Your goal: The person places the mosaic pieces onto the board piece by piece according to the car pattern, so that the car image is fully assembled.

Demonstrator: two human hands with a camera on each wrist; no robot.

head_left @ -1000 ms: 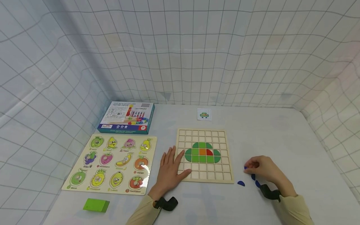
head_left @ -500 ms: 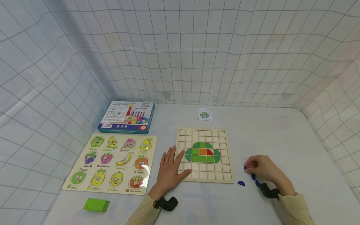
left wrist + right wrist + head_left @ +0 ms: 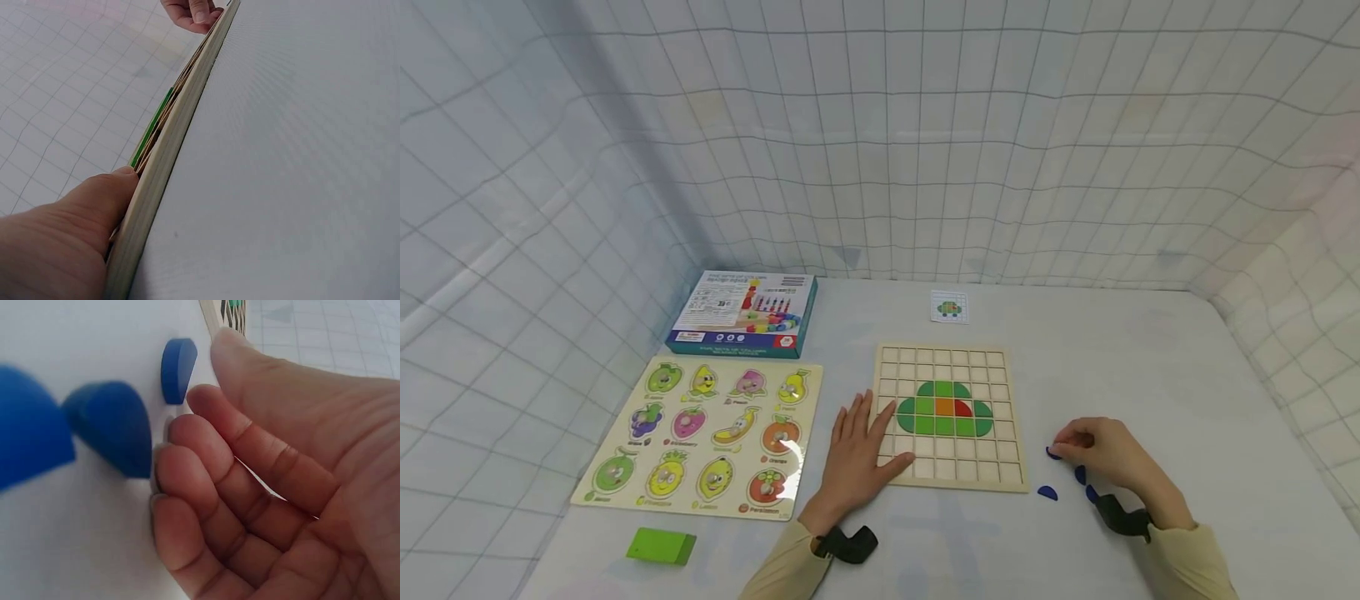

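A wooden grid board (image 3: 951, 472) bears a car-like pattern of green tiles (image 3: 944, 426), with an orange tile (image 3: 945, 407) and a red quarter-round tile (image 3: 962, 408). My left hand (image 3: 853, 467) rests with fingers spread over the board's left edge. In the left wrist view, its thumb (image 3: 103, 194) lies along that edge. Right of the board, my right hand (image 3: 1101, 450) pinches a blue half-round tile (image 3: 1052, 453) between thumb and forefinger, low over the table. More blue half-round tiles (image 3: 1047, 493) lie close by; the right wrist view shows several (image 3: 178, 370) beside the curled fingers.
A small pattern card (image 3: 950, 307) lies behind the board. To the left are a fruit puzzle board (image 3: 700, 446), a boxed toy set (image 3: 741, 315) behind it, and a green block (image 3: 661, 546) in front. Gridded cloth walls (image 3: 925, 167) enclose the table.
The head view has shifted a little, so everything sits slightly further right. The left hand stays on the board. A bit more of the blue half-round tile shows at the right fingertips.
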